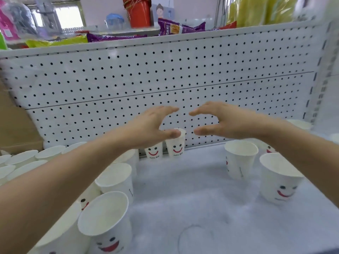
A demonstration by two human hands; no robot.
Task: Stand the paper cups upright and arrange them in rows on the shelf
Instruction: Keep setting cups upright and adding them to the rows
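- Left hand (152,125) & right hand (222,121): both spread open, holding nothing, hovering in front of pegboard (165,79).
- Rear cup (176,146): at pegboard's foot, below left thumb; upright, mouth up, long axis vertical.
- Step, prob.: building rows. Next: fetch loose cups (240,160) nearer viewer, w/ light grip.

The white paper cups with red smile prints (175,147) look matt and smooth. The pale shelf deck (183,198) across the lower middle of the frame looks matt and fuzzy, like cloth or foam. Behind it, the white perforated back panel (165,79) seems painted metal, smooth with a faint sheen. Along the top edge, purple snack packets (179,27) and a yellow-green packet (56,41) are glossy, crinkled plastic film, and the orange-red bucket (139,13) is smooth plastic. At the left edge, a brown cardboard box (14,129) is matt.
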